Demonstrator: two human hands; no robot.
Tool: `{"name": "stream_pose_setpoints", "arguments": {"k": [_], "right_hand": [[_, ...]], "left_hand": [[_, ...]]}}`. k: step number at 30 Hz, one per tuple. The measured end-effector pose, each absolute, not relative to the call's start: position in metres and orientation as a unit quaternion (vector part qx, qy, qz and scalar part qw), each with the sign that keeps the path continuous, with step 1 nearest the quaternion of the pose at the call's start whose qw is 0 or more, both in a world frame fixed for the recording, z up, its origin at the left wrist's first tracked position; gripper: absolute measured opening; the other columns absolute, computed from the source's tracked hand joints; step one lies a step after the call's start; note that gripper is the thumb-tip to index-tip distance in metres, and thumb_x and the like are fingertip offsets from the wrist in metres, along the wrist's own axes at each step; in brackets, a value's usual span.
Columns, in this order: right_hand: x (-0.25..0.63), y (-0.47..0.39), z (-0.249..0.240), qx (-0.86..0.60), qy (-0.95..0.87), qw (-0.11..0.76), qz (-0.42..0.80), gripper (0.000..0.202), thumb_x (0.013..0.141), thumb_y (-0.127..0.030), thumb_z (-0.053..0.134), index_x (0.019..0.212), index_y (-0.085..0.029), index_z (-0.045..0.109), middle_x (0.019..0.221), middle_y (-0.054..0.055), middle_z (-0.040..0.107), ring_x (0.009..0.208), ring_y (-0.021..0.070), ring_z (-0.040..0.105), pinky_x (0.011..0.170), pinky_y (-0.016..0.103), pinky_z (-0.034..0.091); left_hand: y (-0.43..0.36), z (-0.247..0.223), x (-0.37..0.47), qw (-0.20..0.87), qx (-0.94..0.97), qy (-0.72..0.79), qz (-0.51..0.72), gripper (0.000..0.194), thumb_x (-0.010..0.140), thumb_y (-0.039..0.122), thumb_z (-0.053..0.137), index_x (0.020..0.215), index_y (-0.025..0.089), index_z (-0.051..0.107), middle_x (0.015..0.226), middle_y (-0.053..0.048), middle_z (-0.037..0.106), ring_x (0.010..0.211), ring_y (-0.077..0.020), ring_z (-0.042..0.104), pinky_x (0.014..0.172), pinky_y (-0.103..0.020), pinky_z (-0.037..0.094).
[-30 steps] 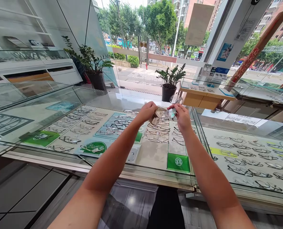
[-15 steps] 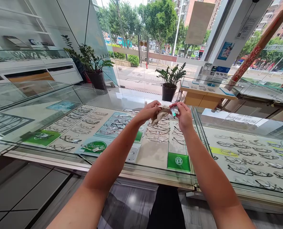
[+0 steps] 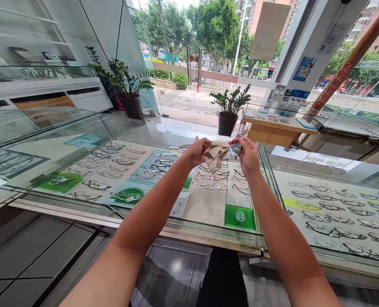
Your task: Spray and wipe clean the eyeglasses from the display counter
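Observation:
Above the glass counter, my left hand is closed on a beige cleaning cloth, which hangs down in folds with its lower part loose. My right hand pinches a pair of eyeglasses by the upper edge. One round, shiny lens faces me; the rest of the frame is hidden behind the fingers and cloth. The cloth's right edge comes close to the lens, and whether they touch I cannot tell. Beneath both hands, rows of eyeglass frames lie inside the display case.
The glass counter runs across in front of me, with a green logo card inside. Another case of frames adjoins on the right. Beyond stand potted plants, a wooden table and glass doors.
My left hand has moved slightly left and down, spreading the cloth so it hangs more open. The lens in my right hand has turned and now shows a whitish glare.

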State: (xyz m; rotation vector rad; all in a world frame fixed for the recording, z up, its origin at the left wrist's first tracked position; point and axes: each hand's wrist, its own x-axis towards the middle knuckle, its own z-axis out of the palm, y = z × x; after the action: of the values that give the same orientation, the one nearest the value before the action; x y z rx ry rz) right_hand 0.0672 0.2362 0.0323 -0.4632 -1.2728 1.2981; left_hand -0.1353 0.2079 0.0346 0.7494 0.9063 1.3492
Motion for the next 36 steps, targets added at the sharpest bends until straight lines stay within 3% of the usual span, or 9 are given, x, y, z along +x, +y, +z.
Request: {"name": "stream_pose_setpoints", "arguments": {"k": [2, 6, 12, 19, 26, 34, 36], "right_hand": [[0.069, 0.236, 0.034, -0.189, -0.548, 0.589, 0.563, 0.025, 0.091, -0.049, 0.079, 0.084, -0.025, 0.078, 0.091, 0.004, 0.082, 0.081, 0.0147, 0.07, 0.071, 0.026, 0.056], [0.072, 0.236, 0.038, -0.173, -0.544, 0.572, 0.589, 0.025, 0.09, -0.048, 0.08, 0.084, -0.023, 0.078, 0.09, 0.004, 0.081, 0.073, 0.0126, 0.067, 0.068, 0.025, 0.057], [0.076, 0.232, 0.044, -0.167, -0.537, 0.528, 0.636, 0.027, 0.091, -0.048, 0.078, 0.086, -0.022, 0.076, 0.092, 0.004, 0.08, 0.071, 0.0119, 0.068, 0.062, 0.023, 0.056], [0.076, 0.231, 0.045, -0.146, -0.504, 0.506, 0.684, 0.028, 0.091, -0.049, 0.079, 0.084, -0.022, 0.073, 0.092, 0.003, 0.077, 0.073, 0.0123, 0.067, 0.065, 0.023, 0.059], [0.077, 0.237, 0.043, -0.143, -0.511, 0.508, 0.679, 0.029, 0.092, -0.051, 0.077, 0.085, -0.024, 0.069, 0.09, 0.003, 0.075, 0.073, 0.0144, 0.065, 0.069, 0.027, 0.061], [0.078, 0.233, 0.044, -0.146, -0.534, 0.505, 0.662, 0.033, 0.092, -0.055, 0.077, 0.086, -0.023, 0.071, 0.092, 0.004, 0.076, 0.071, 0.0139, 0.064, 0.064, 0.028, 0.057], [0.078, 0.233, 0.044, -0.144, -0.526, 0.505, 0.669, 0.032, 0.091, -0.054, 0.078, 0.086, -0.023, 0.071, 0.092, 0.003, 0.076, 0.071, 0.0134, 0.064, 0.064, 0.027, 0.057]], "left_hand": [[0.209, 0.033, -0.139, 0.654, 0.314, 0.389, 0.568, 0.02, 0.079, 0.033, 0.067, 0.088, 0.016, 0.069, 0.074, -0.008, 0.072, 0.068, -0.0239, 0.069, 0.063, -0.033, 0.056], [0.202, 0.038, -0.144, 0.681, 0.332, 0.383, 0.528, 0.046, 0.085, 0.059, 0.073, 0.097, 0.015, 0.074, 0.078, -0.008, 0.074, 0.066, -0.0217, 0.068, 0.059, -0.031, 0.053], [0.192, 0.041, -0.137, 0.616, 0.492, 0.421, 0.448, 0.044, 0.073, 0.04, 0.096, 0.104, 0.016, 0.075, 0.09, -0.005, 0.076, 0.076, -0.0159, 0.07, 0.063, -0.026, 0.048], [0.188, 0.038, -0.122, 0.579, 0.579, 0.356, 0.45, 0.058, 0.069, 0.033, 0.103, 0.11, 0.017, 0.065, 0.099, -0.005, 0.077, 0.086, -0.0169, 0.072, 0.078, -0.03, 0.052], [0.188, 0.039, -0.124, 0.57, 0.582, 0.337, 0.472, 0.047, 0.078, 0.048, 0.096, 0.099, 0.014, 0.071, 0.086, -0.002, 0.069, 0.073, -0.0115, 0.06, 0.066, -0.025, 0.041], [0.19, 0.039, -0.124, 0.546, 0.549, 0.366, 0.515, 0.06, 0.075, 0.067, 0.094, 0.089, 0.015, 0.067, 0.074, 0.002, 0.062, 0.064, -0.0103, 0.054, 0.061, -0.025, 0.04], [0.188, 0.039, -0.123, 0.555, 0.554, 0.358, 0.507, 0.063, 0.075, 0.067, 0.095, 0.096, 0.016, 0.066, 0.079, 0.001, 0.065, 0.065, -0.0103, 0.057, 0.061, -0.024, 0.042]]}}
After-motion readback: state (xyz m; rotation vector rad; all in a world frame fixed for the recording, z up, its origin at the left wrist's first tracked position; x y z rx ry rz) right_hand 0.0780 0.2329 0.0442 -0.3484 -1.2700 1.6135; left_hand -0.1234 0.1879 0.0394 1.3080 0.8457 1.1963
